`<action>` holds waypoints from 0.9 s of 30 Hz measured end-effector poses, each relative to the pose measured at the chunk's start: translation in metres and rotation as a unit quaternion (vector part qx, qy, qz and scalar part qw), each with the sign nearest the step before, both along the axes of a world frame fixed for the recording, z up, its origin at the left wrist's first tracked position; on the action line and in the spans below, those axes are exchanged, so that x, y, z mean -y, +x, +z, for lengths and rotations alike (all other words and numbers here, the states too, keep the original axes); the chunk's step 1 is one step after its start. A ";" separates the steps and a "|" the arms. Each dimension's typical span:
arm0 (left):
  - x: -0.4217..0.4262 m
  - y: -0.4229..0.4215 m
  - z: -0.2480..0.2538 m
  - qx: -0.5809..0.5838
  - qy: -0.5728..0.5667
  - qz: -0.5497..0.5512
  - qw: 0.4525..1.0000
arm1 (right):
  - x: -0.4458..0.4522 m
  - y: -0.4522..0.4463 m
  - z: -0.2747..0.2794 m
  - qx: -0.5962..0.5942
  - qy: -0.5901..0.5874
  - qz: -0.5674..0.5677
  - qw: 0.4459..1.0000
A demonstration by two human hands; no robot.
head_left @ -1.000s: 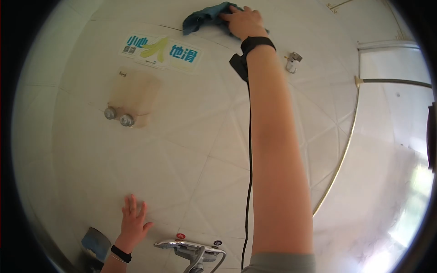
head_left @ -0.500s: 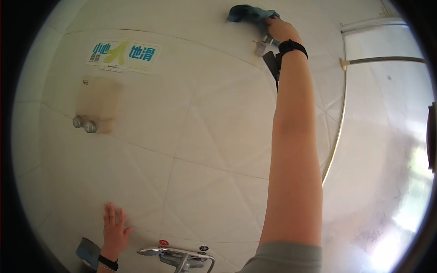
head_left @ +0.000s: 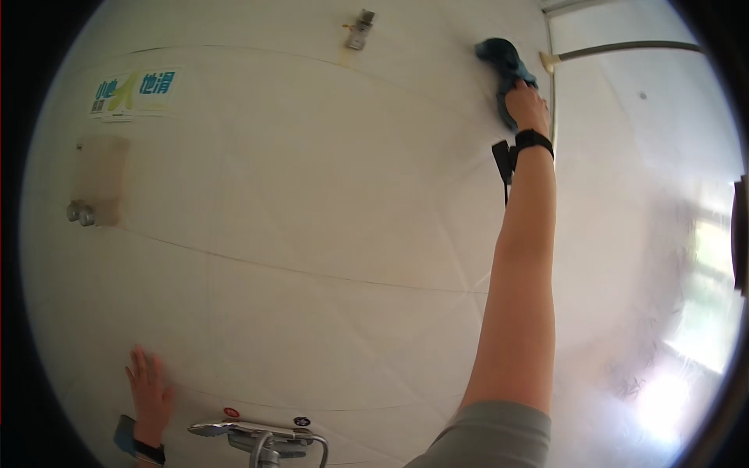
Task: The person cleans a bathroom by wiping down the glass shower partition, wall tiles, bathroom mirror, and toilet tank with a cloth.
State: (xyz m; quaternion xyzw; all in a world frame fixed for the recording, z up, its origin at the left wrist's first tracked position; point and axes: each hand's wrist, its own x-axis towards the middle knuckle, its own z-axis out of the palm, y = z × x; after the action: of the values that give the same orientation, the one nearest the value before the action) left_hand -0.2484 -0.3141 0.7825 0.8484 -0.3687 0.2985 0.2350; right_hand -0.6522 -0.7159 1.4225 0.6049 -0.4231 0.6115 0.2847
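Observation:
My right hand (head_left: pixel 527 108) presses a dark blue-green cloth (head_left: pixel 502 58) against the pale tiled wall (head_left: pixel 328 203), near the upper right beside the metal frame edge. The cloth is bunched, reaching up and left beyond my fingers. Low on the left, my left hand (head_left: pixel 150 394) lies flat on the wall with its fingers spread, holding nothing. Just right of that hand is a chrome shower fixture (head_left: pixel 265 438).
A small metal bracket (head_left: pixel 360 31) is fixed high on the wall. At the left are a sticker (head_left: pixel 133 92) and a beige plate (head_left: pixel 101 171) with two round knobs (head_left: pixel 80 212). A glass panel (head_left: pixel 624 195) with a bar (head_left: pixel 632 49) stands at the right.
My right hand has swept the cloth rightward along the wall, past the metal bracket to the frame edge. The view has shifted right, while my left hand stays on the wall.

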 end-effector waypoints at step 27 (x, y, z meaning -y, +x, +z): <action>-0.109 -0.127 -0.033 -0.106 -0.013 0.009 0.994 | 0.028 -0.005 -0.301 -0.143 -0.158 -0.015 0.977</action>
State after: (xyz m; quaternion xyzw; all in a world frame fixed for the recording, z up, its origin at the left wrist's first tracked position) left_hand -0.3754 -0.2051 0.7490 0.8756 -0.3299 0.2134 0.2810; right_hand -0.6573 -0.7443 1.1213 0.6276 -0.2851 0.5732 0.4430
